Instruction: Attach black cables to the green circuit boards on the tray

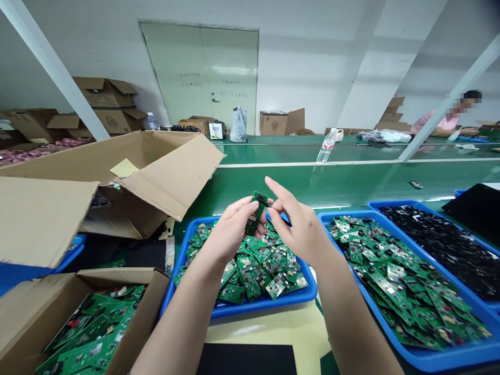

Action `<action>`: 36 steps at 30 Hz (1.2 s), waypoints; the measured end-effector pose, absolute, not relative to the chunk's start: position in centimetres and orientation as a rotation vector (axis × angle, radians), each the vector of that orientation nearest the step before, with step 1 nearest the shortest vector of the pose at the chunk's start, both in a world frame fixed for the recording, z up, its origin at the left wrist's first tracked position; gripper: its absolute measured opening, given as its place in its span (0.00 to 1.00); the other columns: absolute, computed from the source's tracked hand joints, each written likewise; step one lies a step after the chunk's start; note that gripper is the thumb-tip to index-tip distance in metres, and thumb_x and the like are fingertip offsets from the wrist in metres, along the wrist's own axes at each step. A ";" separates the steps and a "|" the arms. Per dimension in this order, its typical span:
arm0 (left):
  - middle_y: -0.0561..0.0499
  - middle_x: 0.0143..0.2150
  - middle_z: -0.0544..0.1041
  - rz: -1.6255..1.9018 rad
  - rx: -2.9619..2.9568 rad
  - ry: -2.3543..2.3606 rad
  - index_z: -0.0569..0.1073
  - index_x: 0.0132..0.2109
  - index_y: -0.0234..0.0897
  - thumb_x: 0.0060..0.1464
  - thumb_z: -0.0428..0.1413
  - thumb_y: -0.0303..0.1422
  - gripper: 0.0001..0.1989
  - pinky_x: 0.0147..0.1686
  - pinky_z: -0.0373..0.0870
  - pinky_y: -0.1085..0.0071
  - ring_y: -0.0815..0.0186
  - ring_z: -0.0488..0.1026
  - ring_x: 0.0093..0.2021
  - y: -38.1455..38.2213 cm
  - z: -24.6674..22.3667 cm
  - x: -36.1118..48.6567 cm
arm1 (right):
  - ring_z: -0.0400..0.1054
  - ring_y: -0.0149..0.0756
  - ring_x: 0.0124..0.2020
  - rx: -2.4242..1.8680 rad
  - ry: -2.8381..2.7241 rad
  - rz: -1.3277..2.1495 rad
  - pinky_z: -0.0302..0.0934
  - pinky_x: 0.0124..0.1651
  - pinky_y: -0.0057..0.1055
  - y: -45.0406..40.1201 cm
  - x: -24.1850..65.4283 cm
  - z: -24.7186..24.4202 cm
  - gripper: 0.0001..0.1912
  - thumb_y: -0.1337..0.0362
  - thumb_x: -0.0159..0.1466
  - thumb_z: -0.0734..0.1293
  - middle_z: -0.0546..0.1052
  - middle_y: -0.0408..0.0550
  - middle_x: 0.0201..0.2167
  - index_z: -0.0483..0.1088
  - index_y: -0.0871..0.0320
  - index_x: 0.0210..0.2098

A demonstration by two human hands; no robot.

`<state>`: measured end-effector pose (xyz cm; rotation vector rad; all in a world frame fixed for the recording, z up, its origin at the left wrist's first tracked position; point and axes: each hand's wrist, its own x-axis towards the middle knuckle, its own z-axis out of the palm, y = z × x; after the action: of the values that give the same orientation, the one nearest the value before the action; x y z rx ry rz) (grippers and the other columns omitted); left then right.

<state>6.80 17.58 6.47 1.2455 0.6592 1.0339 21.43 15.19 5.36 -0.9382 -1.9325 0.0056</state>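
My left hand (pixel 230 229) grips a small green circuit board (pixel 253 221) between thumb and fingers, tilted up above a blue tray. A black component (pixel 260 197) sits at the board's top end. Close beside it, my right hand (pixel 299 226) has thumb and fingers pinched on a slim black stick-like thing (pixel 288 223), its index finger raised. The tip of that thing is at the board's upper edge; the fingers hide most of it, so its kind is unclear. Below both hands, the blue tray (pixel 250 310) holds a heap of green circuit boards (pixel 253 268).
To the right, another blue tray (pixel 425 359) holds boards; a further one holds black parts (pixel 441 245). On the left stand a large open carton (pixel 167 172) and a smaller box of boards (pixel 158 291). A bottle (pixel 326 147) stands on the green belt (pixel 289 179). Another person (pixel 441 122) sits far right.
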 end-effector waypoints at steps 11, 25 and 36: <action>0.56 0.21 0.66 1.011 1.315 0.728 0.67 0.28 0.35 0.54 0.51 0.34 0.10 0.20 0.60 0.78 0.74 0.63 0.20 17.4 6.7 6.8 | 0.68 0.34 0.32 -0.953 -1.937 -0.051 0.68 0.45 0.38 15.2 21.4 5.5 0.26 0.71 0.66 0.54 0.74 0.49 0.35 0.52 0.58 0.63; 0.56 0.21 0.64 0.983 1.440 0.803 0.63 0.26 0.35 0.57 0.49 0.39 0.15 0.18 0.56 0.79 0.76 0.60 0.19 17.5 6.6 6.7 | 0.69 0.36 0.32 -1.033 -1.933 -0.072 0.66 0.36 0.34 15.2 21.5 5.5 0.23 0.70 0.65 0.56 0.76 0.50 0.37 0.55 0.60 0.60; 0.57 0.23 0.62 0.898 1.594 0.850 0.64 0.30 0.35 0.59 0.45 0.42 0.16 0.18 0.53 0.79 0.76 0.58 0.19 17.5 6.3 6.9 | 0.69 0.38 0.33 -1.044 -1.873 -0.297 0.63 0.37 0.33 15.7 22.6 5.6 0.11 0.69 0.67 0.57 0.75 0.52 0.31 0.71 0.62 0.40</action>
<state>6.86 17.53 6.31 1.5937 0.8495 0.8981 22.57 15.70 5.59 -1.0435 -1.8727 -0.2969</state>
